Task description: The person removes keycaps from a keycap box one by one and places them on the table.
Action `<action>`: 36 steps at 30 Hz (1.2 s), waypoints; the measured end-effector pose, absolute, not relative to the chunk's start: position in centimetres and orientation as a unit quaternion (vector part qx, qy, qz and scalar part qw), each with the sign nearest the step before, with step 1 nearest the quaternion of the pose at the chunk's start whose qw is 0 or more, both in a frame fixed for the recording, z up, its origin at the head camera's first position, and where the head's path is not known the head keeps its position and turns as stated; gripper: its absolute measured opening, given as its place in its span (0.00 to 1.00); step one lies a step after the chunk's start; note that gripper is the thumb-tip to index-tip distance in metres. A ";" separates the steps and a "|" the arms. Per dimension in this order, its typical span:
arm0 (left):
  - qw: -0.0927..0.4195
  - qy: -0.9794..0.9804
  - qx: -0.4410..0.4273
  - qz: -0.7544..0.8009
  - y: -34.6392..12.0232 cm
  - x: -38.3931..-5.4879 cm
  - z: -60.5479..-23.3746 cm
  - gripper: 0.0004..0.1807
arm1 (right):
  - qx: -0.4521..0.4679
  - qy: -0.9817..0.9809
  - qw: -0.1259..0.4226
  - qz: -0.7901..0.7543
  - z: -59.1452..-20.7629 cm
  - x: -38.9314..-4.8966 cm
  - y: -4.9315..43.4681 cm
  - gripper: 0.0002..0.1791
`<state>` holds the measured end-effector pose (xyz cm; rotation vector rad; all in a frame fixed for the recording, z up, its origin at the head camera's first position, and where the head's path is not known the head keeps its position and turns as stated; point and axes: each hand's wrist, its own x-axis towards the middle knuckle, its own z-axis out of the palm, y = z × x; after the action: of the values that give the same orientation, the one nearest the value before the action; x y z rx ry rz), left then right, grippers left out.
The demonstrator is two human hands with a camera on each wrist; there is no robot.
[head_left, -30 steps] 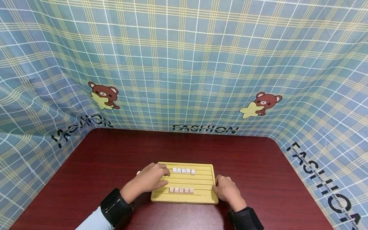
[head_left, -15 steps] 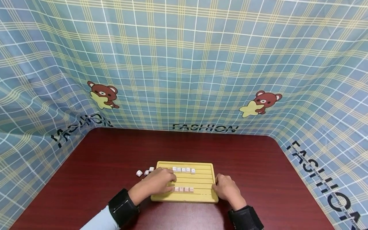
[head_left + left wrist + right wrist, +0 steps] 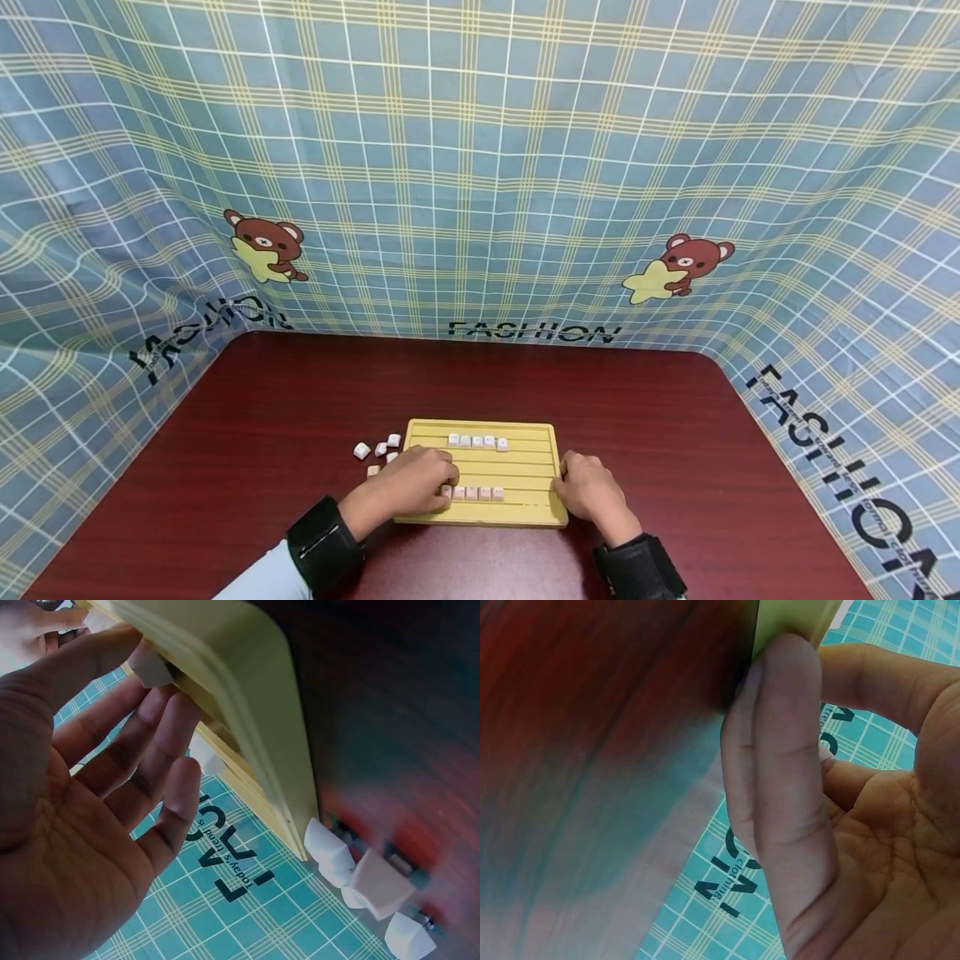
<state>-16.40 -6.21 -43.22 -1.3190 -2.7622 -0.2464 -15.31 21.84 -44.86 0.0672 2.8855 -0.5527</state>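
A yellow grooved board [image 3: 517,475] lies on the table with a far row of white keycaps [image 3: 477,442] and a near row of pinkish keycaps [image 3: 472,493]. My left hand [image 3: 418,481] reaches over the board's left part. In the left wrist view its thumb and fingertips pinch a pale keycap [image 3: 152,669] at the left end of the near row. My right hand [image 3: 589,490] grips the board's right edge; the right wrist view has the fingers against the outer side of the board [image 3: 784,621] and the thumb over its top.
Several loose keycaps [image 3: 362,451] lie on the dark red table [image 3: 285,433] just left of the board, some partly behind the left hand. A plaid curtain [image 3: 480,208] with printed bears surrounds the table at the back and sides.
My left hand has moved right and toward the near row, closing its fingers at that row's left end. Loose keycaps have come into sight behind it. My right hand has stayed on the board's edge.
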 end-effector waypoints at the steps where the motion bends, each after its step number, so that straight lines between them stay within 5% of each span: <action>1: 0.036 -0.899 -0.429 -0.080 -6.2 -16.4 -43.2 0.06 | 0.022 0.977 0.101 -0.188 -44.9 -15.3 21.8 0.08; 36: 0.040 -0.901 -0.425 -0.074 -6.3 -16.4 -43.6 0.02 | 0.029 0.977 0.088 -0.190 -44.7 -15.1 21.8 0.08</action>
<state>-16.38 -6.26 -43.62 -1.3022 -2.7610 -0.2265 -15.11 21.76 -44.73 0.0854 2.9090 -0.5667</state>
